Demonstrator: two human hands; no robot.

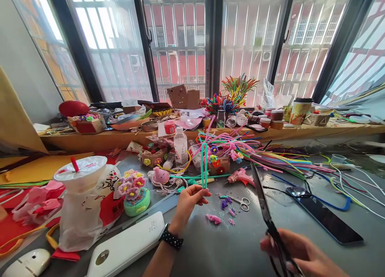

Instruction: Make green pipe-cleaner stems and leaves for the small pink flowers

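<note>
Between thumb and fingers, my left hand (pixel 192 199) pinches the lower end of a green pipe cleaner (pixel 204 160) bent into tall, narrow loops standing upright. My right hand (pixel 296 251) is wrapped round the handles of large dark scissors (pixel 262 197), their blades pointing up and away from me and apart from the pipe cleaner. Between the hands on the grey table lie small silver scissors (pixel 244 204), a pink fuzzy piece (pixel 213 219) and purple scraps (pixel 225 204). A pink glue gun (pixel 240 176) rests just behind them.
A white power bank (pixel 129 245), a flower pot craft (pixel 136 203) and a bagged drink cup (pixel 81 176) stand on the left. Black phone (pixel 327 217) with a cable lies at right. Behind are a bottle (pixel 180 146) and a heap of coloured pipe cleaners (pixel 270 156).
</note>
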